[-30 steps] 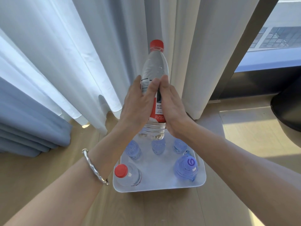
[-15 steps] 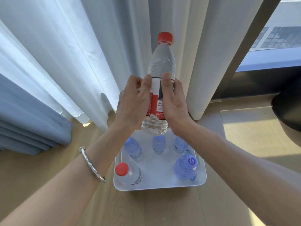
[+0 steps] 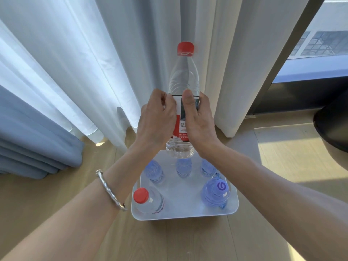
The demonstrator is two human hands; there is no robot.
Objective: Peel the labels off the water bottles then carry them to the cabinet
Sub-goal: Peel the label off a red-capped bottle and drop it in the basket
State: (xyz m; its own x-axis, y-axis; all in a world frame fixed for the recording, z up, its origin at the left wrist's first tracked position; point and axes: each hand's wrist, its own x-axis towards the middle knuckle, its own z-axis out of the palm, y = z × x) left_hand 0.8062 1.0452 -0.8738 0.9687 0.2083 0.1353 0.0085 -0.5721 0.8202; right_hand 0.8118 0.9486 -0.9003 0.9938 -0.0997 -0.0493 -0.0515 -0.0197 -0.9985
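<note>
I hold a clear water bottle (image 3: 183,80) with a red cap upright in front of me, above a white tray (image 3: 185,213) on the floor. Its red and white label (image 3: 181,121) is still wrapped round the middle. My left hand (image 3: 156,119) grips the bottle's left side, fingertips pinching at the label's top edge. My right hand (image 3: 197,121) grips the right side, thumb pressed on the label. In the tray stand another red-capped bottle (image 3: 148,201), a blue bottle with a purple cap (image 3: 215,193) and three blue bottles (image 3: 183,166) at the back.
White curtains (image 3: 113,63) hang just behind the bottle, and a blue curtain (image 3: 32,138) bunches at the left. A dark round object (image 3: 333,127) sits at the right edge. A window (image 3: 320,44) is at the upper right. The floor is light wood.
The bottle has been turned in my hands and the label's white part now faces me. My left fingers have curled onto the label's top edge.
</note>
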